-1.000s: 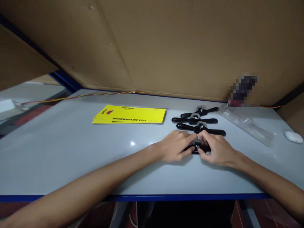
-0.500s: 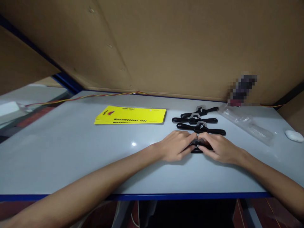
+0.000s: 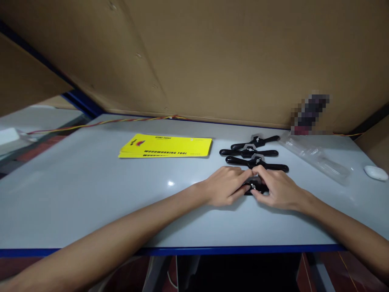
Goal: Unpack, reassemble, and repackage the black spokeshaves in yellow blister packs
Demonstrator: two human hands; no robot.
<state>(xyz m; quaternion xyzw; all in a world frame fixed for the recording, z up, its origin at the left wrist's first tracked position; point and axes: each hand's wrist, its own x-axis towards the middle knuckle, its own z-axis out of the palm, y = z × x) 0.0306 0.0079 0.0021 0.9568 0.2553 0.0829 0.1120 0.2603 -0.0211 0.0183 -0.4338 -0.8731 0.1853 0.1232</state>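
Observation:
A black spokeshave (image 3: 254,187) with a grey blade and a small silver screw lies on the table between my hands, its handles mostly covered by my fingers. My left hand (image 3: 228,185) is closed on its left side, thumb and fingers pinching it near the middle. On the other side my right hand (image 3: 277,186) grips it, thumb by the screw and index finger at the blade's top edge. Just beyond lie three more black spokeshaves: a near one (image 3: 257,162), a middle one (image 3: 249,151) and a far one (image 3: 255,142).
Yellow printed cards (image 3: 165,146) are stacked left of the spokeshaves. Clear plastic packaging (image 3: 319,158) lies at right, with a white rounded case (image 3: 376,173) past it. A twisted red-yellow wire (image 3: 121,121) runs along the back edge, below a cardboard wall (image 3: 212,56).
My right thumb and index finger have spread a little apart, uncovering more of the blade and screw. The left hand keeps its hold, and the view has shifted slightly.

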